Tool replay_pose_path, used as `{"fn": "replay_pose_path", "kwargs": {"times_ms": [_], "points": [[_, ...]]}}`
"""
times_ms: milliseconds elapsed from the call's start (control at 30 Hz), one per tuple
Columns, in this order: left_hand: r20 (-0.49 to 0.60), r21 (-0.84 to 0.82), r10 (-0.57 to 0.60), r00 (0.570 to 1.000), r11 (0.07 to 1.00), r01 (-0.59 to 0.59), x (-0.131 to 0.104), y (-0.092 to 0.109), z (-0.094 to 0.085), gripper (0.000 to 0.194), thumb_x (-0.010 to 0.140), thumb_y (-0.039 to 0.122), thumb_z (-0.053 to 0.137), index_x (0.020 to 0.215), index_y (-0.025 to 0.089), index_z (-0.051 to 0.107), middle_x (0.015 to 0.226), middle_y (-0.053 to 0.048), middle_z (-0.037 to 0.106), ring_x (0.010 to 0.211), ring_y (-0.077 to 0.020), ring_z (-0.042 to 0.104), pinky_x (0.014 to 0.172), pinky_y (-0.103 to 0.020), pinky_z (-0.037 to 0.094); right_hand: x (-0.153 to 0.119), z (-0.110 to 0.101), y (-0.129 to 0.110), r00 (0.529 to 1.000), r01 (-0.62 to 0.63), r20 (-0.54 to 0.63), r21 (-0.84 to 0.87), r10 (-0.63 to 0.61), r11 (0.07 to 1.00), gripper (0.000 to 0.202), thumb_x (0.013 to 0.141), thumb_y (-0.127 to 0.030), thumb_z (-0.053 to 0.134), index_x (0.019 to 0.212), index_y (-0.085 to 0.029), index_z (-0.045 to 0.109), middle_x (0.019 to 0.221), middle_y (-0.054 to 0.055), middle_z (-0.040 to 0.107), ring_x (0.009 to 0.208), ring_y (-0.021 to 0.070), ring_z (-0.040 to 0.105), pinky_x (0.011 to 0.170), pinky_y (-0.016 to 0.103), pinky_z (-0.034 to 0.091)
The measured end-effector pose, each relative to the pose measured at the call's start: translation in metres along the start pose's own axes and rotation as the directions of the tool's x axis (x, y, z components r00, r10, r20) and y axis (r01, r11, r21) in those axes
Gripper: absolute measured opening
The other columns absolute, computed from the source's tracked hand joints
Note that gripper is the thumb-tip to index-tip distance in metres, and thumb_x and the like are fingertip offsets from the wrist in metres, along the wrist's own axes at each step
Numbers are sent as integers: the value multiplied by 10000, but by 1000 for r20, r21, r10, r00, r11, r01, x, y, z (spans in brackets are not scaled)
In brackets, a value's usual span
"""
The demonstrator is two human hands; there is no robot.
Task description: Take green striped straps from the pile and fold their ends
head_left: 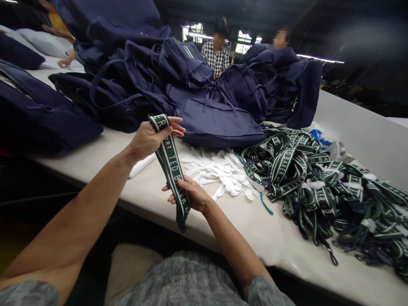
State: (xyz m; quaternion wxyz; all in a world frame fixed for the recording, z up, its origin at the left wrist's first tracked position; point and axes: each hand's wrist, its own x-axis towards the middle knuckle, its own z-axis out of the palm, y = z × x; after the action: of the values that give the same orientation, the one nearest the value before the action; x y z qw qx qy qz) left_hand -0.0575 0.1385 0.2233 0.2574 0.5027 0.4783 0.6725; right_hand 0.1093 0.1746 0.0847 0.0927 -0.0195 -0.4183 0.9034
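A dark green strap (171, 159) with white edge lines and white lettering hangs folded in several layers between my hands. My left hand (152, 135) grips its upper loop, with the strap passing over the fingers. Lower down, my right hand (190, 192) pinches the same strap between thumb and fingers. The strap's dark lower end, with a small clip or loop, dangles below my right hand at the table's front edge. Beyond my right hand lies a heap of white toothed plastic or paper strips (225, 170).
Tangled green straps (296, 170) spread over the right of the pale table (242, 238), some bundled with white bands. Navy bags (219, 121) are piled along the back and left. Behind them stand a person in a checked shirt (208, 55) and another person.
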Motion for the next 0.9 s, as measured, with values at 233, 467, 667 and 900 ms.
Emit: {"fn": "replay_pose_path", "kwargs": {"times_ms": [233, 467, 667, 900], "points": [[57, -76, -116, 992, 990, 120, -1, 1, -10, 314, 791, 192, 754, 1086, 92, 712, 951, -146, 749, 843, -231, 710, 864, -382, 549, -8, 0, -6, 989, 72, -121, -131, -88, 989, 445, 818, -370, 739, 1145, -185, 499, 1004, 95, 717, 663, 129, 695, 592, 206, 582], [-101, -162, -337, 936, 934, 319, -20, -24, -29, 283, 857, 368, 681, 833, 92, 740, 868, -142, 740, 747, -199, 704, 705, -290, 567, -15, 5, -33, 944, 214, -192, -265, -269, 940, 370, 814, -356, 713, 1091, -227, 505, 995, 47, 709, 628, 110, 657, 532, 192, 536], [88, -37, -482, 872, 873, 486, -70, -48, 0, 528, 756, 612, 665, 782, 93, 760, 725, -162, 732, 685, -236, 695, 626, -297, 542, -24, 7, -38, 935, 183, -227, -345, -271, 920, 385, 835, -351, 672, 1169, -245, 511, 1003, 20, 682, 627, 109, 651, 547, 221, 551], [276, -339, -463, 842, 773, 537, -96, -52, 36, 445, 891, 461, 585, 1185, 135, 663, 781, -121, 730, 467, -216, 631, 441, -326, 506, -31, 2, -16, 978, 98, -169, -151, -124, 984, 546, 808, -345, 734, 1290, -237, 500, 844, -10, 681, 608, 135, 694, 518, 197, 567]]}}
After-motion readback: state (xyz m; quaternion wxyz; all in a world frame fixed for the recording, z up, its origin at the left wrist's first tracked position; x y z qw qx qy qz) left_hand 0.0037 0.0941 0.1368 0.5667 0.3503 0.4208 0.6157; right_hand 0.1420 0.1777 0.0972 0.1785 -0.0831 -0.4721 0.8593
